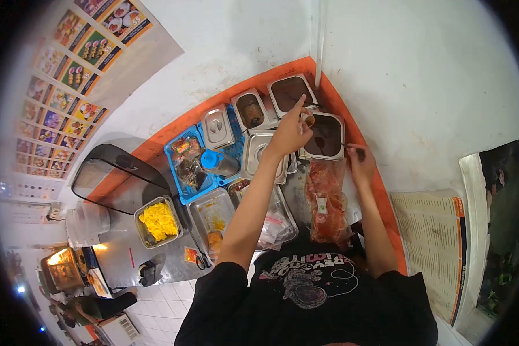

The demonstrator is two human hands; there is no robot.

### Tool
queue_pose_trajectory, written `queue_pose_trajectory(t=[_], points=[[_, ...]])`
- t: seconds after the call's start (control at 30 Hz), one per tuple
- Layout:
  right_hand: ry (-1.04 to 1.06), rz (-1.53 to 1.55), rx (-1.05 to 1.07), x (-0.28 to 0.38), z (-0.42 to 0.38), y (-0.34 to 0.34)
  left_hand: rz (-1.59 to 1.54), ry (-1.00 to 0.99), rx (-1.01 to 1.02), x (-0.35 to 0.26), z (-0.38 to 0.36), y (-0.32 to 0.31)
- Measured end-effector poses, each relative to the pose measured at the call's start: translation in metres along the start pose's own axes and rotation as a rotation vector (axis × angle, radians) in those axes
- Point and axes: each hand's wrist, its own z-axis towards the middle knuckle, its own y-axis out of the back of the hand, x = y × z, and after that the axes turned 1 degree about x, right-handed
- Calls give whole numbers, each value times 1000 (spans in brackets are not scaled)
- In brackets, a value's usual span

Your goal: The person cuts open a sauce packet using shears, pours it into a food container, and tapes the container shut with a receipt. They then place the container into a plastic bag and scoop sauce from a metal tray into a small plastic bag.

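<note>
My left hand (294,134) is closed around a small clear cup (309,120) with something brown in it, over the edge of a square metal pan of dark sauce (327,138). At that pan's right edge, my right hand (360,166) grips a thin-handled serving spoon (346,145); its far end reaches toward the sauce and cannot be made out. Behind stands another pan of dark sauce (288,92). A clear bag of reddish food (327,202) lies just in front of the nearer pan. Below my left forearm is a metal lid (255,151).
A blue basket (188,200) holds packets and a blue-capped shaker (212,160). Further left are a tray of yellow food (158,222), scissors (202,262) and a dark-framed cover (118,173). An orange-edged wall borders the counter. Another person (89,308) is at lower left.
</note>
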Motion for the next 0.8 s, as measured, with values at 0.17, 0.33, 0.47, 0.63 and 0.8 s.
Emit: queue_pose_trajectory(t=[0.17,0.33,0.47,0.63,0.8], points=[[373,-91,211,101,7,-19,-533,22,68,-57,-35,10],[-88,673,602,134,-8,-31,-388,-40,-21,-110,-79,37],[-66,673,656,146,-15,-26,-85,145,-170,-128,-109,47],[-5,509,670,166,-23,-19,-64,79,-383,-145,-126,48],[92,522,664,178,-39,-23,12,-162,-414,-127,-144,55]])
